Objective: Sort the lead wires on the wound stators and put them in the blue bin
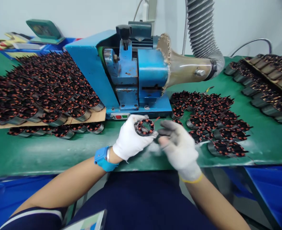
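My left hand, in a white glove with a blue band at the wrist, is closed around a motor stator. The stator is a ring with a black inside and orange-red windings, and its open end faces up toward me. A thin reddish wire sticks out from its right rim. Just right of it hovers my right hand, gloved in white with grey, dirty fingertips. Its fingers are bent and somewhat blurred, so whether they pinch the wire is unclear. Behind both hands stands a blue machine with red and green buttons.
Many stators fill the left side, some on a cardboard sheet. Another group stands right of the machine, and more stators line the far right. A grey ribbed hose joins the machine's funnel. The green tabletop's front edge runs near me.
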